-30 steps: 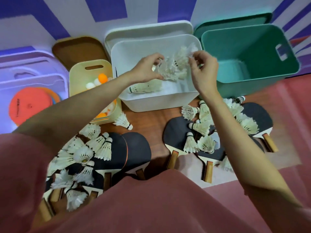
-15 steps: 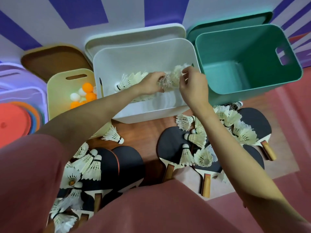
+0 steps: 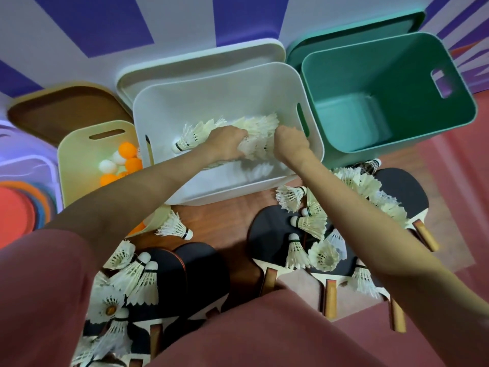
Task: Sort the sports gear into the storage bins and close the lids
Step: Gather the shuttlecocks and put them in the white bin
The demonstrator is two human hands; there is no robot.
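While both hands are sunk in the white bin (image 3: pixel 227 83) at 12 o'clock, a shuttlecock bunch (image 3: pixel 258 133) is gripped by left hand (image 3: pixel 229 143) and right hand (image 3: pixel 289 141), fingers curled, 1 teal bin (image 3: pixel 391 75) bare at 2 o'clock, 1 cream bin (image 3: pixel 79 154) of balls at 9 o'clock, 3 lids propped behind.

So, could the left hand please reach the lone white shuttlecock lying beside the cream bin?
Probably yes: the white shuttlecock lies uncovered on the wooden floor, but the left hand first must release its bunch.
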